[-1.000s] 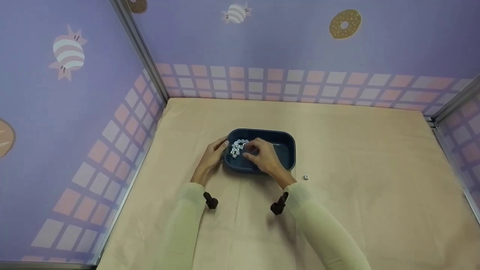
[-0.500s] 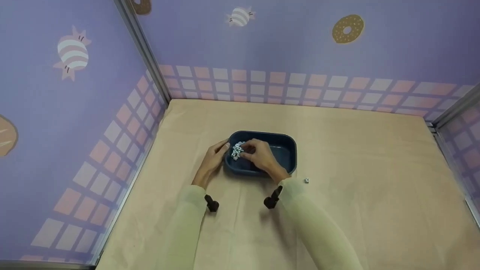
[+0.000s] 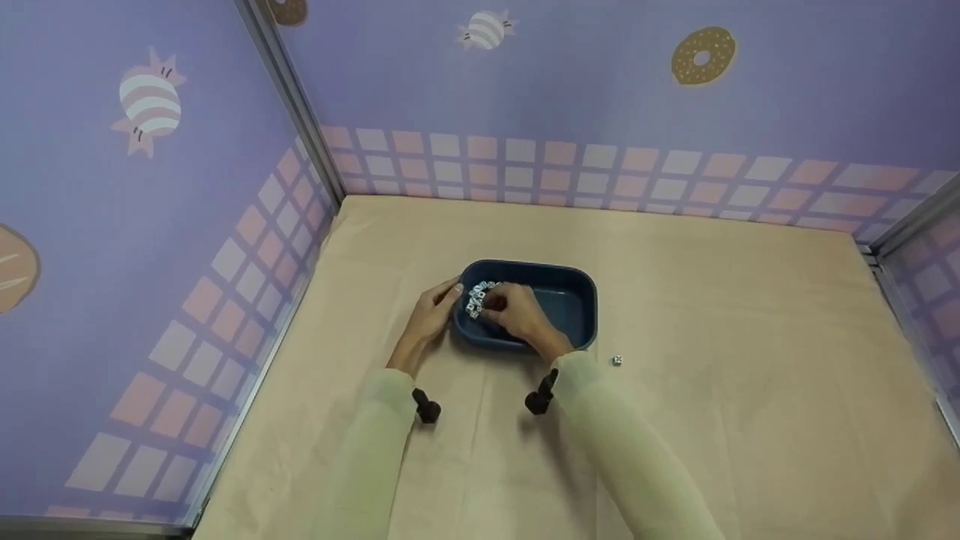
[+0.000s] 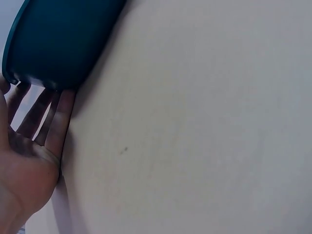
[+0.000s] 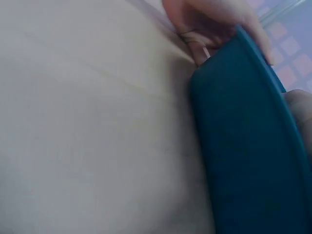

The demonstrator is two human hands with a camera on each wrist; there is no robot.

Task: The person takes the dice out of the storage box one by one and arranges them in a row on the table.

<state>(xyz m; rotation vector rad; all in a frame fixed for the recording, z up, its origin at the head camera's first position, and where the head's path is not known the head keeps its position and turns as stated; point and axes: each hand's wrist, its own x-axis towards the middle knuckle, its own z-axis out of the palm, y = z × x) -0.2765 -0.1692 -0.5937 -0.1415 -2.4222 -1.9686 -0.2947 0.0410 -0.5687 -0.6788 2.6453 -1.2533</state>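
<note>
A dark blue rectangular tray [image 3: 564, 306] with rounded corners stands on the cloth in the head view. My left hand [image 3: 431, 311] holds its left end, thumb over the rim and fingers against the outer wall; the left wrist view shows those fingers [image 4: 59, 119] along the tray's underside edge. Inside the tray's left part lies a cluster of small white cubes [image 3: 475, 304] with black marks. My right hand [image 3: 523, 313] reaches over the near rim, thumb and bent forefinger among the cubes. I cannot tell whether a cube is between them. The right wrist view shows mostly the tray's outer wall [image 5: 243, 141].
One loose white cube [image 3: 617, 360] lies on the beige cloth [image 3: 750, 337], right of the tray's near corner. Purple patterned panels [image 3: 562, 90] stand behind and at both sides of the table, joined by a metal post [image 3: 300, 112] at the back left.
My right hand has lowered and moved slightly left into the cubes, thumb and forefinger drawing closer together; the cluster has shifted a little. The left hand keeps its place on the tray.
</note>
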